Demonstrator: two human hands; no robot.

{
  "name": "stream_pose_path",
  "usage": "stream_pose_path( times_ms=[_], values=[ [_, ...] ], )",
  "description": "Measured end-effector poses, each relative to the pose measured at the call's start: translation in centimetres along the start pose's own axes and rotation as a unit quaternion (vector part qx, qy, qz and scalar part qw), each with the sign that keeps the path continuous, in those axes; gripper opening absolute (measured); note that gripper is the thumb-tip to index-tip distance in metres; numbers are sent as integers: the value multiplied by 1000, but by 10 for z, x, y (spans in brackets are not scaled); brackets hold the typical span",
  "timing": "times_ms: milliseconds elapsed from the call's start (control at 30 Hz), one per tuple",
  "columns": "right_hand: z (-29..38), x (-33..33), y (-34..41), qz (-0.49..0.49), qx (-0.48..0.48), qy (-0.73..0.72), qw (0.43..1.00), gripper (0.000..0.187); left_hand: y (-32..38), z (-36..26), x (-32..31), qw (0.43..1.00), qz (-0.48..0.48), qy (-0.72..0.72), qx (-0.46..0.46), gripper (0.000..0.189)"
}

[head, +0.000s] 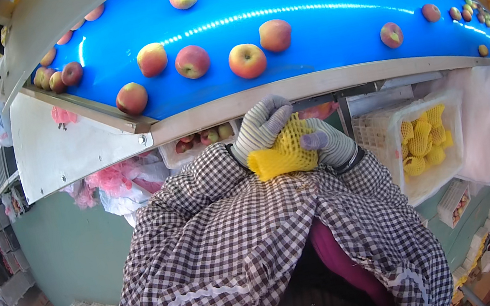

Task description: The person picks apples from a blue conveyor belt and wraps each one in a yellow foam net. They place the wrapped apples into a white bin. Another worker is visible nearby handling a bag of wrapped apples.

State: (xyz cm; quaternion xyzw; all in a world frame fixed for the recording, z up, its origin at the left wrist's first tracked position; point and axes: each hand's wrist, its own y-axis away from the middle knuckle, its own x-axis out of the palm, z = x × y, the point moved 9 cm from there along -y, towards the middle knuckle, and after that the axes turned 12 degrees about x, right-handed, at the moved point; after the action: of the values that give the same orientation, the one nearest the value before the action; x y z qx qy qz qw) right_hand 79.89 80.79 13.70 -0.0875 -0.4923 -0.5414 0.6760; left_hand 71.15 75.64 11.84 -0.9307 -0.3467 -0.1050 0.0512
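In front of my chest, both gloved hands hold yellow foam fruit netting (284, 151). My left hand (260, 125), in a grey striped knit glove, curls its fingers at the upper left of the netting. From the other side my right hand (331, 143) grips it, with thumb and fingertips against the mesh. Whether an apple sits inside the netting is hidden. Just beyond my hands, several apples rest on the blue conveyor belt (326, 30), among them a red and yellow apple (247, 61) and a blushed apple (275, 35).
A pale rail (311, 80) edges the belt. To my right stands a white plastic crate (453, 165) containing several yellow netted pieces. Below the rail is a smaller container of apples (209, 136). Pink and white plastic bags (120, 185) hang at left beneath a metal panel (81, 142).
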Motion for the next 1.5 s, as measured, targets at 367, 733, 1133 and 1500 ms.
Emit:
stream_pose_path(
  times_ms=[367,733,1133,1500],
  values=[
    [31,-28,-4,6,-33,55,998,51,-58,-64,-50,754,-9,-605,255,46],
    [76,-93,40,-226,-256,36,939,61,-62,15,-80,886,-40,444,-125,54],
    [52,-24,44,-380,-337,282,814,49,-22,32,-8,764,20,600,-236,52],
    [9,-72,64,-377,-334,125,855,43,38,108,-54,842,176,452,-237,77]
  ],
)
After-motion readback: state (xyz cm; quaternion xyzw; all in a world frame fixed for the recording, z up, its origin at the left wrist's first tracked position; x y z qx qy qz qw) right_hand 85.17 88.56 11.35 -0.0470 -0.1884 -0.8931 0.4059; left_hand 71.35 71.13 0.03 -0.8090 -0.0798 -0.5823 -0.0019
